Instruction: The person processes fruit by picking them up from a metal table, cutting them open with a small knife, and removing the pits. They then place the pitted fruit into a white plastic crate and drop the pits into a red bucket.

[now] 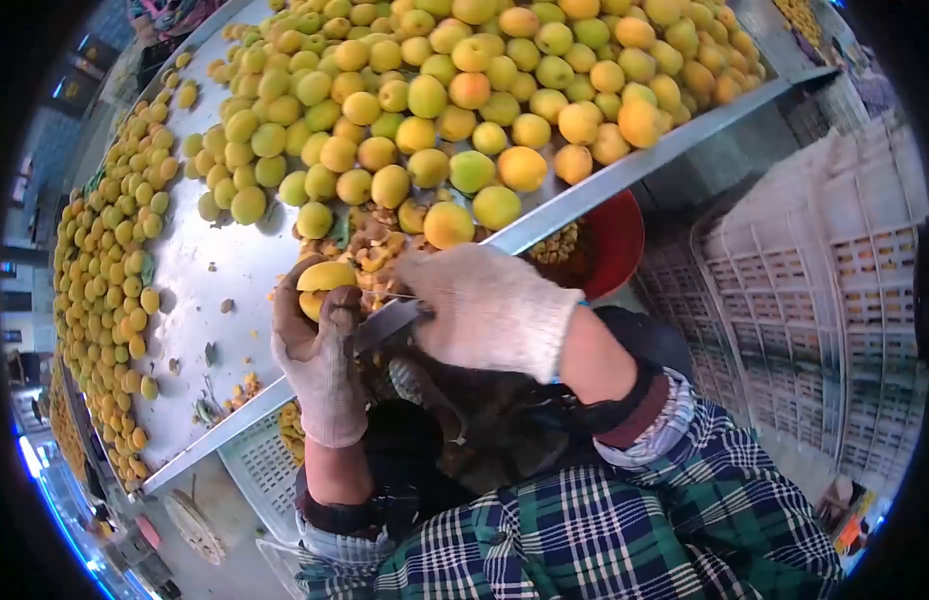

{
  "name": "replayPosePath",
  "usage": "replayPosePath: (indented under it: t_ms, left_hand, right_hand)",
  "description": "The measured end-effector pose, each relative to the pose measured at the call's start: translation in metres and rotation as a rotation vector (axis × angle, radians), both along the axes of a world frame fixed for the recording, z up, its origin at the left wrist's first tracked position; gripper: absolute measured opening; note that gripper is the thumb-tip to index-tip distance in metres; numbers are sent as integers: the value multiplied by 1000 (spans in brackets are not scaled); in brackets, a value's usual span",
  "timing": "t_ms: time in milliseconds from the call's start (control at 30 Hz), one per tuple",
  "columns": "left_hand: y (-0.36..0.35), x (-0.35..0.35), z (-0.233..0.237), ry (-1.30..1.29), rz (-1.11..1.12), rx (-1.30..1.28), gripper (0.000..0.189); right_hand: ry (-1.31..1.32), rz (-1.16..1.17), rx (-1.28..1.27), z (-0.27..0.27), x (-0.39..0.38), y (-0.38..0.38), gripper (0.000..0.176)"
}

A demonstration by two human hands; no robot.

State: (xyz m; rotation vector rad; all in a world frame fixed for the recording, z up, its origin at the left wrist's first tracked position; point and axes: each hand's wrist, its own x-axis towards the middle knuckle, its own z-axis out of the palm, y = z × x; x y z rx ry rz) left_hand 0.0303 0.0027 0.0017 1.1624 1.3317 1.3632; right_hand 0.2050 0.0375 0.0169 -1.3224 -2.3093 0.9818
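My left hand (322, 365), in a dirty white knit glove, is closed around a yellow apricot (326, 276) with a cut across it. In my right hand (494, 312), gloved as well, is a knife (386, 324); its blade points left toward the left hand, apart from the fruit. Both hands are over the near edge of a metal table (269, 275). Just beyond them lies a heap of cut apricot pieces (376, 245). Behind that, a big pile of whole apricots (414, 110) covers the tabletop.
Below the table edge on the right stands a red bucket (624, 240) with pits in it. White plastic crates (804, 300) are stacked at the right. Under the table at left is a pale basket (259, 465). Another band of apricots (109, 260) runs along the far left.
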Motion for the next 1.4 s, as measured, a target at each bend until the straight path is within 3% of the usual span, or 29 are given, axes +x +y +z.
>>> replayPosePath:
  t_ms: [100, 200, 300, 333, 400, 467, 533, 633, 733, 800, 867, 933, 1033, 1133, 1200, 1400]
  left_hand:
    - [6, -10, 1, -104, 80, -16, 47]
    - [10, -19, 8, -60, 127, -35, 48]
    - [10, -15, 6, 768, 35, 408, 55]
    - [8, -12, 10, 898, -52, 451, 68]
    - [2, -5, 9, 899, -143, 467, 69]
    - [0, -1, 10, 919, -198, 483, 70]
    - [-1, -1, 12, 856, -199, 450, 72]
    - [-1, -5, 11, 826, -201, 503, 69]
    - [0, -7, 10, 773, -212, 537, 63]
    - [0, -7, 8, 742, -191, 539, 60]
    - [0, -5, 1, 726, -143, 547, 61]
    - [-1, -1, -5, 674, -77, 505, 62]
    - [-3, 8, -4, 602, -3, 407, 65]
    - [-6, 12, -6, 500, 9, 269, 70]
    - [-8, 15, -7, 379, -9, 170, 73]
    - [-8, 17, -14, 30, -100, 23, 71]
  right_hand:
    - [40, 62, 104, 5, 25, 2, 17]
    - [89, -33, -20, 19, 39, 7, 20]
    - [441, -306, -365, 31, 24, 13, 25]
    - [747, -319, -357, 11, 8, 12, 45]
    - [527, -281, -470, 19, 3, 13, 54]
    - [414, -271, -644, 32, 1, 10, 49]
    - [367, -217, -839, 37, -1, 12, 35]
    - [746, -178, -757, 18, -5, 8, 45]
    - [985, -199, -839, 11, -10, 0, 34]
    - [1097, -206, -697, 2, -18, -8, 30]
    - [1191, -256, -821, 1, -20, -14, 28]
    - [1251, -346, -1219, 13, -20, -18, 29]
    - [1338, -474, -1235, 14, -29, -24, 27]
    - [1351, -527, -1248, 6, -32, -27, 20]
    - [1217, -472, -1188, 0, -29, -24, 17]
    - [1047, -530, -1179, 11, -22, -18, 21]
